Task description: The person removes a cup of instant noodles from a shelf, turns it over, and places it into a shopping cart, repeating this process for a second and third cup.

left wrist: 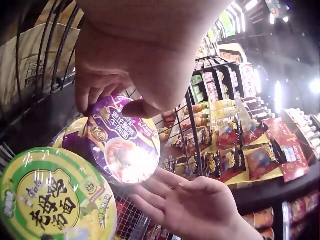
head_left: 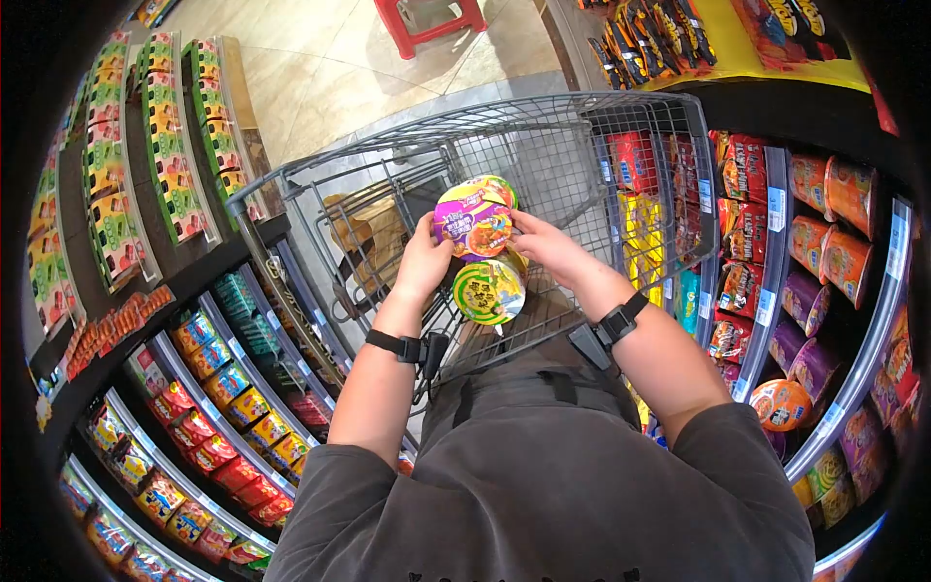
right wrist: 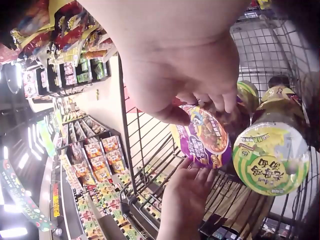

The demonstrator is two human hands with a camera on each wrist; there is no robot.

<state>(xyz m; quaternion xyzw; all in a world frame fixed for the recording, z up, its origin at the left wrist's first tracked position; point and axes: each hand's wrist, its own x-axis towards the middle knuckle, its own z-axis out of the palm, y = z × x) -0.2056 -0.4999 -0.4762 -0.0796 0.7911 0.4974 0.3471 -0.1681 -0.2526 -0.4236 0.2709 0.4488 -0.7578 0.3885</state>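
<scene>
Nearest us, a dark T-shirt (head_left: 543,466) fills the near middle, and out on the left come shelves thick with snack packets (head_left: 223,383). Moving right, into the metal cart (head_left: 700,165), and here is the left hand (head_left: 424,257), gripping the left rim of a purple bowl (head_left: 473,231), thumb on the lid edge, fingers round the side. That bowl is up between the two hands, lid tilted toward the wearer, with a green bowl (head_left: 490,291) just on its near side. It looks like instant noodles, so I'd call it light, with stiff but dentable walls and a slick, shiny wrap; the firm rim is the place to take hold, one hand each side, no squeezing the middle. On its right, the right hand (head_left: 555,247), fingers fairly straight against the bowl, supporting rather than clenching, by the look of it; how firmly, I can't tell. Further right, red packets (head_left: 745,228) line the shelf; far off stands a red stool (head_left: 405,44). Now the wrists: the left wrist view gives us the right palm, which the head view hides, plus bright ceiling lights (left wrist: 277,95); the right wrist view catches the slatted panel (right wrist: 245,200) low in the cart, mostly covered from above.
</scene>
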